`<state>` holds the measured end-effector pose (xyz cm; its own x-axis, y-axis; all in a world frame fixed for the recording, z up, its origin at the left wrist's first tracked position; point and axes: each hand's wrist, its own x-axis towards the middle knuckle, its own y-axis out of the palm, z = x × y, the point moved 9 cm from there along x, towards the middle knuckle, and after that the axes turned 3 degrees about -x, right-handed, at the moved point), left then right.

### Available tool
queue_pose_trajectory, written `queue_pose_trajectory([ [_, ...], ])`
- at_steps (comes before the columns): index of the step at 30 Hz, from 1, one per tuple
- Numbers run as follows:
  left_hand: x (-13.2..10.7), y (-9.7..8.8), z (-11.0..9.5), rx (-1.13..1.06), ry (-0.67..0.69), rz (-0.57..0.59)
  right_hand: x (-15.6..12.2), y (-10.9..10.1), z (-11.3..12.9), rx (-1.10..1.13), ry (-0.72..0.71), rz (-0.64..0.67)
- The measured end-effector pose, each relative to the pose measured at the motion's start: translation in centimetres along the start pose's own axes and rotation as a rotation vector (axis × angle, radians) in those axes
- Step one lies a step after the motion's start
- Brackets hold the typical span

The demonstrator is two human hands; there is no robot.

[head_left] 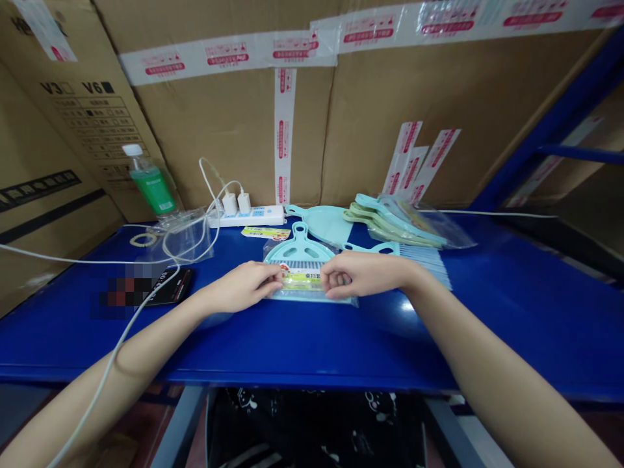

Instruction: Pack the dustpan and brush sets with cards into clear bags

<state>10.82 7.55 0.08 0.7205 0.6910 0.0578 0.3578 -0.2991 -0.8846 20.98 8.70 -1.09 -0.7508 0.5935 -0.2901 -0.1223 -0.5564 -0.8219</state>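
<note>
A mint-green dustpan and brush set point(301, 250) lies in a clear plastic bag on the blue shelf point(511, 312). A yellow-green label card point(303, 278) lies across its lower part. My left hand point(246, 286) pinches the bag's left edge at the card. My right hand point(358, 273) pinches the right edge, fingers curled. Both hands rest on the shelf surface.
Behind lie a loose mint dustpan point(324, 221), a bagged stack of pans point(400, 224), a brush point(414, 255) and a loose label point(266, 232). A power strip point(248, 214), green bottle point(151, 182), empty bags point(188, 234), phone point(170, 286) and white cable point(117, 344) sit left. Cardboard boxes point(390, 117) form the back.
</note>
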Motion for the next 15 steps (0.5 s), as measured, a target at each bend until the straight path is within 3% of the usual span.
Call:
queue_pose_trajectory([
  [8, -0.02, 0.21, 0.16, 0.062, -0.03, 0.021, 0.25, 0.33, -0.38, 0.066, 0.05, 0.009],
  [15, 0.09, 0.64, 0.75, 0.344, -0.11, 0.012, 0.18, 0.21, -0.21, 0.045, 0.072, -0.01],
])
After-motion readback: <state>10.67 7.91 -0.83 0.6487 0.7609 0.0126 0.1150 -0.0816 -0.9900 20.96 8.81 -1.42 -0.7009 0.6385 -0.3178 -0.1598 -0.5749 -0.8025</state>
